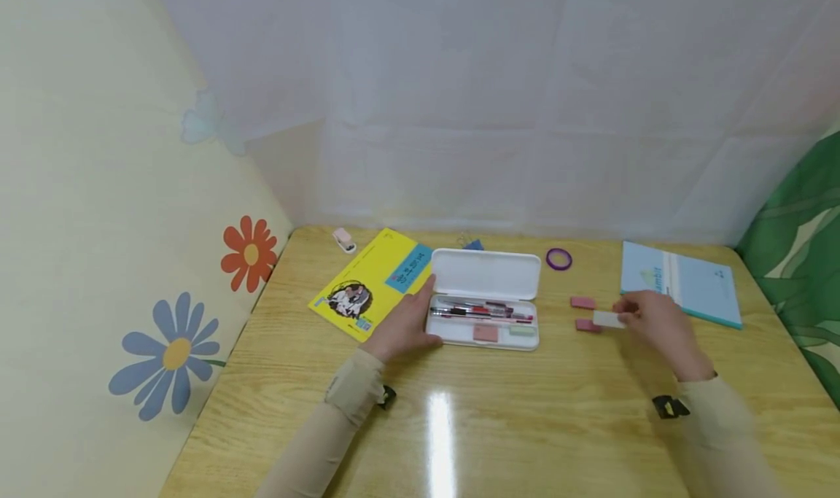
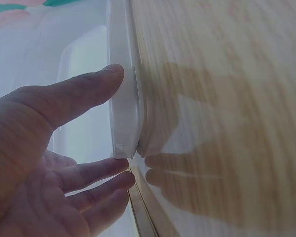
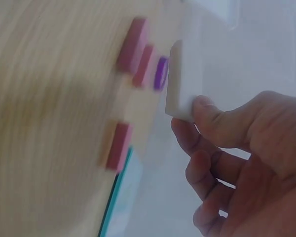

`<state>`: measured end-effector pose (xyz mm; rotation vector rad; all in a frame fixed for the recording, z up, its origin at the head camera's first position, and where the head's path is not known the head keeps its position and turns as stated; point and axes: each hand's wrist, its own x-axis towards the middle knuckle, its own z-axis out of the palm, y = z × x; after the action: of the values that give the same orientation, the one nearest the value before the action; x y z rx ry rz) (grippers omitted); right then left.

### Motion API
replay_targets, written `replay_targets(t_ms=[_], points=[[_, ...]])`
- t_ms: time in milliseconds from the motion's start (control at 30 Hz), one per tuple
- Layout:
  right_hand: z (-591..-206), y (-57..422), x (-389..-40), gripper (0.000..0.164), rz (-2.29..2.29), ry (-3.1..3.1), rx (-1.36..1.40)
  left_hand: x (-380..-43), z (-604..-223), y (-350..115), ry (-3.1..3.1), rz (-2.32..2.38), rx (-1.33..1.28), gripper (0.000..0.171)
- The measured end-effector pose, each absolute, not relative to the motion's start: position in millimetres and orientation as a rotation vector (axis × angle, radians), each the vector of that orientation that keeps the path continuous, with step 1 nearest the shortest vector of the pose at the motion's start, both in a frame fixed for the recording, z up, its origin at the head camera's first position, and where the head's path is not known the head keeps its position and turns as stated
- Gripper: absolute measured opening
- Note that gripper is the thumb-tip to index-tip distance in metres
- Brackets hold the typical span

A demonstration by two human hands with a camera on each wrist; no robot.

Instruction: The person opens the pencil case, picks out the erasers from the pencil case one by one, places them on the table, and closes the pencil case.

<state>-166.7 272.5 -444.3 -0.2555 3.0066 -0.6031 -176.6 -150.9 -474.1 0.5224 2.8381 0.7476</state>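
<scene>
A white pencil case (image 1: pixel 485 340) lies with its lid folded back. Inside are several pens (image 1: pixel 482 310), a pink eraser (image 1: pixel 485 333) and a pale green eraser (image 1: pixel 522 331). My left hand (image 1: pixel 408 323) rests at the case's left end, thumb against its wall and fingers fairly straight by the corner in the left wrist view. Between thumb and forefinger, my right hand (image 1: pixel 659 327) pinches a white eraser (image 3: pixel 182 81) above the table. Three pink erasers show below it in the right wrist view, among them one pink eraser (image 3: pixel 120 147) nearest the light-blue book.
Left of the case lies a yellow book (image 1: pixel 374 275), with a small pink stapler-like item (image 1: pixel 344 240) behind it. A blue clip (image 1: pixel 473 245) sits behind the lid. A purple ring (image 1: pixel 559 259) and a light-blue book (image 1: pixel 705 286) lie to the right.
</scene>
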Motion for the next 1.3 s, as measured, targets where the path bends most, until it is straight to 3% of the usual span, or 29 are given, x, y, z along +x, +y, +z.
replay_targets(t_ms=[433,1300], points=[[-449,316,-163,0.005,-0.513,2.902,-0.127,-178,-476,-153,2.824,0.762,0.487,0.123],[-468,313,-165,0.018,-0.586,3.004,-0.099,-178,-477,-152,2.818,0.779,0.5,0.122]])
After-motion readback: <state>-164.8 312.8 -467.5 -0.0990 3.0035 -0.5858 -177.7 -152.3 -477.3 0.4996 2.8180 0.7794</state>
